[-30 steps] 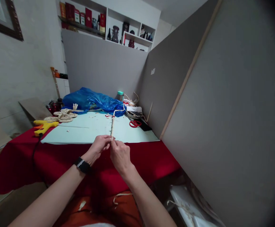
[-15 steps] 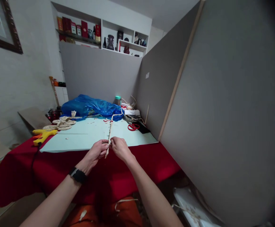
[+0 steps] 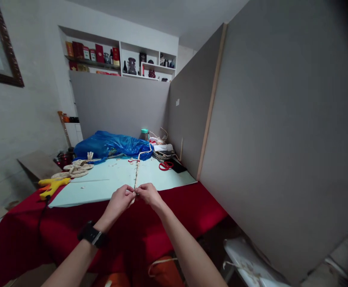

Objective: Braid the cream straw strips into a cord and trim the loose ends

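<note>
"Two bare hands meet in my head view. What does each have hold of?"

"I see the left hand (image 3: 120, 202) pinching a pale twisted cord (image 3: 137, 171) between thumb and fingertips. The right hand (image 3: 148, 196) pinches it at nearly the same spot, its other fingers curled in. How firmly either grips, I can't tell from here."

"And where does the cord lie?"

"From the fingers, by the near edge of the pale green mat (image 3: 102, 187), it runs away over the mat to the blue plastic bag (image 3: 114, 143). A short end shows below the left hand's fingertips."

"What else do I have around it?"

"A yellow glue gun (image 3: 52, 186) at the mat's left, coiled rope (image 3: 76, 171) behind that, and red-handled scissors (image 3: 165, 166) toward the right."
</note>
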{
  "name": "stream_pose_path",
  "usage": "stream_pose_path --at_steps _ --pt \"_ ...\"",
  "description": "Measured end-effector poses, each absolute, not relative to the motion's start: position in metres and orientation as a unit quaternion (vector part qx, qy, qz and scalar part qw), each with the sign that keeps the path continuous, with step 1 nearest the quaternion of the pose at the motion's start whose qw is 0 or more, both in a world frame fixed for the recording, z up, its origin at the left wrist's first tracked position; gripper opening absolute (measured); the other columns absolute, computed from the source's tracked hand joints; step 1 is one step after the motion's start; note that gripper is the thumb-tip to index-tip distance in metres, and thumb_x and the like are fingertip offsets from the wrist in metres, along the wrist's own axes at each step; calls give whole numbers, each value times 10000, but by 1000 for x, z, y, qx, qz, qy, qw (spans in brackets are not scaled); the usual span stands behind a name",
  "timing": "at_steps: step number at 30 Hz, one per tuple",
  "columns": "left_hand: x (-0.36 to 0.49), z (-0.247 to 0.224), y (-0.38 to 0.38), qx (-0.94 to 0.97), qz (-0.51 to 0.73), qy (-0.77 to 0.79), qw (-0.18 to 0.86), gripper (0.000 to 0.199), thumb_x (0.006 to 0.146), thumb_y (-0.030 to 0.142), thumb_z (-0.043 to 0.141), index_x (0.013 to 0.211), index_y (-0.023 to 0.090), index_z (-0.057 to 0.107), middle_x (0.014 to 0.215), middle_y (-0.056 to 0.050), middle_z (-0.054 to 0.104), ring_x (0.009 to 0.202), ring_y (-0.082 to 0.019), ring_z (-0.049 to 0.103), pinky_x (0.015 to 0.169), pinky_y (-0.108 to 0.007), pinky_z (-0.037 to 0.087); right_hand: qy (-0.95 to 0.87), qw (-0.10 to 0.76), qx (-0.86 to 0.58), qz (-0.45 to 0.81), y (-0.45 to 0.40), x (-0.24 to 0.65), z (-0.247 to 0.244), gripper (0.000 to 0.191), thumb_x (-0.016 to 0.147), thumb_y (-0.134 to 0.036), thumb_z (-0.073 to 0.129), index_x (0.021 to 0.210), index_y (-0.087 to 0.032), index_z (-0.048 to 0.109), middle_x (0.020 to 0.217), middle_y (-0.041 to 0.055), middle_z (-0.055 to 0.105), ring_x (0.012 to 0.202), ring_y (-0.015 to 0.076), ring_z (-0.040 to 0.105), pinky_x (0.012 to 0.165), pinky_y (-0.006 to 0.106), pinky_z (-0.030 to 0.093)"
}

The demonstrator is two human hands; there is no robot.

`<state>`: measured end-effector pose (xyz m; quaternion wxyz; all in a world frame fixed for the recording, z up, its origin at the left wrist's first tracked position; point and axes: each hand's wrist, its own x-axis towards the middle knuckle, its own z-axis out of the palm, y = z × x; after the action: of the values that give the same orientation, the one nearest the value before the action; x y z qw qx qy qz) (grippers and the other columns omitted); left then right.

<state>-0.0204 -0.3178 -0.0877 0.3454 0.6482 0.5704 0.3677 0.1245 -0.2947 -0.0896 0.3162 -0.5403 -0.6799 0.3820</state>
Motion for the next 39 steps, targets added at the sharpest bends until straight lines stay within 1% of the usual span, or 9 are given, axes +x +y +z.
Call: stream_pose_path --at_steps 6,9,11,14,16,20,26,32,39 --pt "-15 -70 -341 693 282 641 170 293 949 352 629 1193 192 642 1222 -89 668 1042 -246 666 875 -452 569 -619 397 -525 428 -303 117 -98 326 966 -357 625 1234 -171 626 1273 86 628 1063 245 649 883 428 568" --pt "-1 -78 -354 719 253 634 132 289 951 350 626 1192 191 641 1200 -88 676 1036 -247 670 874 -453 568 -596 418 -498 471 -303 117 -102 345 949 -371 642 1218 -155 644 1282 66 626 1074 280 643 874 423 570" --pt "8 -88 -360 738 235 619 129 279 947 340 634 1178 184 645 1174 -82 685 1013 -240 678 863 -445 573 -584 415 -477 509 -303 120 -106 352 948 -363 645 1232 -156 634 1285 74 624 1070 272 646 866 423 573" --pt "12 -100 -365 753 221 602 144 261 940 325 647 1151 172 653 1145 -77 694 984 -232 686 845 -436 578 -572 400 -448 558 -301 127 -112 344 963 -341 633 1259 -167 605 1269 101 627 1045 227 656 863 426 575" --pt "7 -102 -363 750 232 599 159 256 943 329 642 1148 176 657 1156 -78 692 995 -232 682 859 -442 575 -566 396 -438 575 -301 131 -115 339 967 -344 628 1253 -165 606 1254 98 632 1038 226 658 862 426 575" --pt "-12 -91 -342 702 302 614 197 279 965 359 598 1194 205 645 1271 -96 650 1078 -246 650 918 -469 556 -559 400 -438 579 -297 134 -117 345 969 -348 625 1261 -166 601 1260 98 628 1048 231 656 871 434 573" --pt "-21 -76 -306 659 294 572 390 325 953 366 623 1211 168 626 1180 -88 678 961 -226 686 811 -430 593 -598 376 -449 548 -295 134 -109 345 971 -350 622 1262 -166 598 1255 97 629 1048 231 656 875 437 572" --pt "-18 -80 -300 635 259 561 464 337 950 358 627 1232 173 618 1222 -95 664 1002 -238 678 839 -448 587 -679 303 -467 479 -305 146 -91 339 970 -347 624 1255 -164 603 1248 96 633 1040 228 659 868 432 575" --pt "-14 -87 -303 635 287 586 414 349 941 354 639 1240 174 620 1253 -91 654 1036 -258 669 855 -458 583 -760 251 -529 282 -322 147 -68 320 966 -346 629 1238 -176 618 1260 89 632 1070 238 651 891 431 564"
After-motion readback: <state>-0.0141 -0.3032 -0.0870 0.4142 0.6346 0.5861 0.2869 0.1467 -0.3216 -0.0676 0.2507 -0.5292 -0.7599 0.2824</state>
